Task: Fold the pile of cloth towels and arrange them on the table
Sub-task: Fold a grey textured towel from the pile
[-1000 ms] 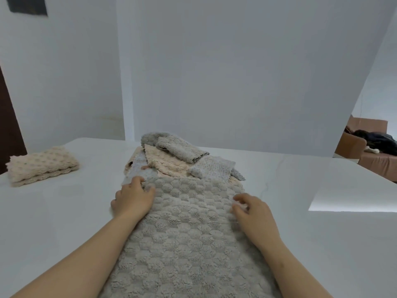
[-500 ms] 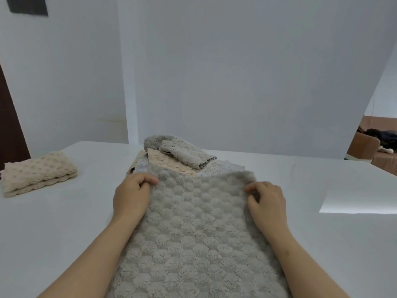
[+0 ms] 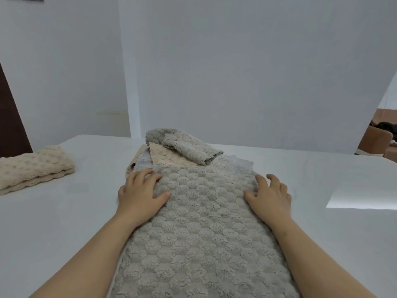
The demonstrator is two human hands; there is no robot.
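A grey bubble-textured towel [image 3: 204, 229] lies spread lengthwise on the white table [image 3: 64, 222] in front of me. My left hand [image 3: 140, 194] rests flat on its far left corner, fingers spread. My right hand [image 3: 269, 196] rests flat on its far right corner, fingers relaxed. Just beyond the towel's far edge sits the pile of unfolded towels [image 3: 182, 151]: a grey one on top, a peach one and a pale grey one beneath. The spread towel overlaps the pile's near side.
A folded cream towel [image 3: 32, 168] lies at the table's left edge. A white wall stands right behind the table. At the far right a brown sofa [image 3: 380, 143] shows past the wall. A bright patch of light [image 3: 361, 198] lies on the table right of my hand.
Both hands had pinched the towel's far corners and drawn the edge out toward the pile. Now the fingers have let go and both palms lie flat on the corners.
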